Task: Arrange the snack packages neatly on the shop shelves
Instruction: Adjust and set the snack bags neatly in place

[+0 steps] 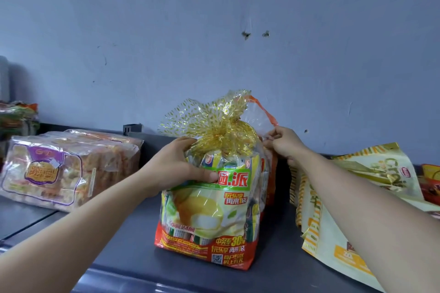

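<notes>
Nearest, at the right of the dark shelf (119, 245), a yellow-and-gold pouch (328, 233) lies slumped, its lettering too creased to read. Mid-shelf stands the gold-tied pie bag (209, 209), printed "派" and "30%" above a QR code; the left hand (176, 164) grips its shoulder, fingers curled round it. The right hand (283, 143) pinches the orange-edged bag (262, 114) just behind. The step looks like squaring these two upright, and next they need aligning, fronts forward. Farther left sits a purple-labelled cake pack (59, 169).

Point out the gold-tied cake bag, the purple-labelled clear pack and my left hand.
gold-tied red and yellow cake bag (209, 219): head view, printed front.
purple-labelled clear plastic pack (42, 171): head view, front label.
left hand (176, 166): head view, back of the hand.
</notes>
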Tool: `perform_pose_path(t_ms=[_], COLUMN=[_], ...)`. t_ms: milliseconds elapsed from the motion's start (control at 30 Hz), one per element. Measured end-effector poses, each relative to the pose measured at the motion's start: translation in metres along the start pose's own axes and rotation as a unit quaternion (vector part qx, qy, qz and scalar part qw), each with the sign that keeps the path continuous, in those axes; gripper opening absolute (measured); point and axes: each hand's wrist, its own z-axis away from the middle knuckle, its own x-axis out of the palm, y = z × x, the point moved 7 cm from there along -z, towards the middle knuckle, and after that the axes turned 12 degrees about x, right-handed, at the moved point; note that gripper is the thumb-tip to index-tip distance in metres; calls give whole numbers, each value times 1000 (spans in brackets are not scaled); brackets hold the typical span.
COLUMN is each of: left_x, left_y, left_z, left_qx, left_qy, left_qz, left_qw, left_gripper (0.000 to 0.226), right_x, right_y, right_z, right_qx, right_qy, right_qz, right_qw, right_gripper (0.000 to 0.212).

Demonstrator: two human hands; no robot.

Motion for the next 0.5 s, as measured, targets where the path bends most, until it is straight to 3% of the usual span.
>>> perform_pose_path(t_ms=[100, 233, 300, 400, 500], left_x=[5, 10, 12, 18, 27], left_y=[1, 4, 5, 8, 15], left_z=[-1, -3, -5, -8, -10], left_qx=[1, 1, 2, 11, 21], left_qy=[8, 24, 35, 50, 71], left_qz=[1, -16, -32, -53, -75], left_qw=[1000, 1000, 999, 997, 994], left_gripper=[127, 118, 112, 105, 105], right_x=[5, 16, 8, -20, -12], right_y=[3, 8, 1, -20, -24], right_z=[1, 2, 8, 32, 47], right_qx=[-17, -9, -10, -64, -71], right_qy=[-11, -71, -22, 107, -19], right_qz=[-15, 18, 44, -8, -12], right_qw=[1000, 997, 999, 992, 997], right_gripper=[20, 43, 46, 29, 27])
